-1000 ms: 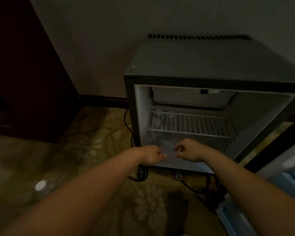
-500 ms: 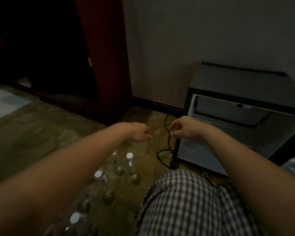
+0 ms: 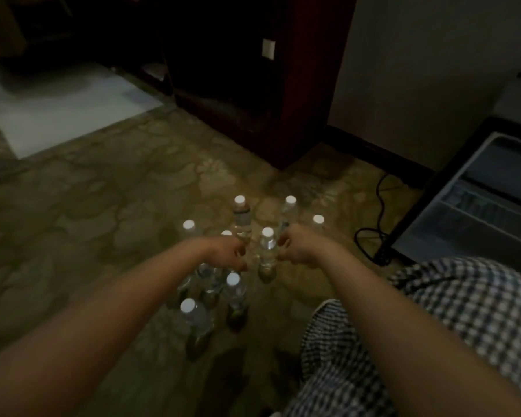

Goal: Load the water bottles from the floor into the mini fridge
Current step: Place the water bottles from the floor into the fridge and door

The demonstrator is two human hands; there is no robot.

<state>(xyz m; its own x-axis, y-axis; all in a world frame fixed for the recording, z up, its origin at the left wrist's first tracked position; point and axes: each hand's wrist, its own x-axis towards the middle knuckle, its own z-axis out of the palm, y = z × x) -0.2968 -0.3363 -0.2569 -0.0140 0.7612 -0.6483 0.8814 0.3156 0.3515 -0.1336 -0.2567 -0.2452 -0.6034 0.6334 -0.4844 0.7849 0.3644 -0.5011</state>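
Several clear water bottles with white caps stand in a cluster on the patterned carpet; one bottle point(image 3: 267, 251) stands between my two hands, others stand behind point(image 3: 242, 215) and nearer me point(image 3: 193, 319). My left hand point(image 3: 226, 254) hovers over the cluster's left side with fingers curled and nothing in it. My right hand point(image 3: 295, 246) is just right of the middle bottle, fingers loosely bent, holding nothing. The mini fridge point(image 3: 475, 203) stands open at the right edge, its wire shelf partly visible.
A black power cable point(image 3: 370, 236) loops on the carpet beside the fridge. A dark red wooden cabinet point(image 3: 301, 85) stands against the wall behind the bottles. My checked-trousered knee point(image 3: 433, 320) fills the lower right. A pale floor patch point(image 3: 57, 109) lies far left.
The view has swung left from the fridge interior to the bottles on the floor. Both hands have moved away from the fridge opening and now reach over the bottle cluster.
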